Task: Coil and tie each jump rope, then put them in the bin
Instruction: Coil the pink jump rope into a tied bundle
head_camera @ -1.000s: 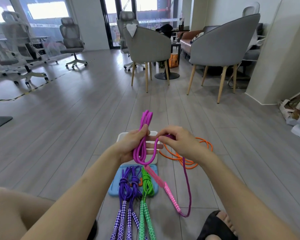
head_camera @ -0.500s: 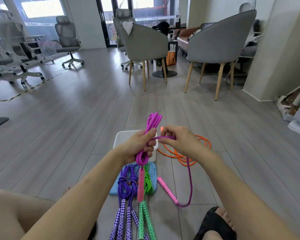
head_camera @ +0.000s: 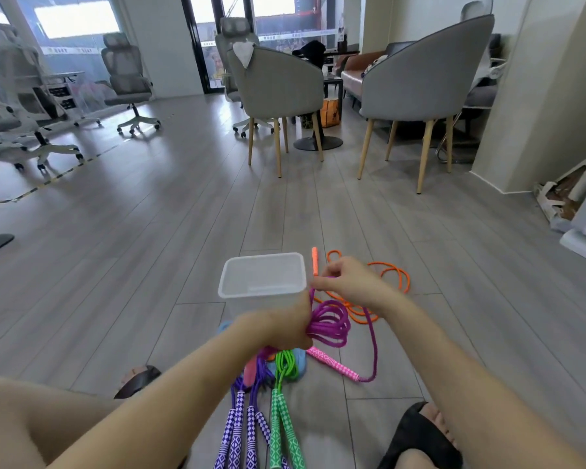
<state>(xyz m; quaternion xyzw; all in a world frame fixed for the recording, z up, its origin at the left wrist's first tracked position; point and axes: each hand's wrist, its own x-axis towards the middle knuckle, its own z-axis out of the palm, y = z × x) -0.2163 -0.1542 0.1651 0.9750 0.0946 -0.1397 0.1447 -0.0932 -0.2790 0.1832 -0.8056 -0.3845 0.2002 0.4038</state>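
Fingers of the left hand [head_camera: 285,328] are hidden behind its back, yet they clench the coiled magenta rope [head_camera: 329,324], whose loops fan out at 3 o'clock of the fist. The right hand [head_camera: 344,279] pinches a strand of that rope above the coil; its free end trails down to a pink handle [head_camera: 332,363] on the floor. The bin [head_camera: 263,277] stands at 12 o'clock of the left hand, its lower wall covered by that hand. An orange rope [head_camera: 391,277] lies loose at 3 o'clock of the bin. Purple rope [head_camera: 247,421] and green rope [head_camera: 283,418] lie tied at 6 o'clock, their handles cut off by the bottom edge. Bare floor [head_camera: 149,231] spreads wide at 10 o'clock.
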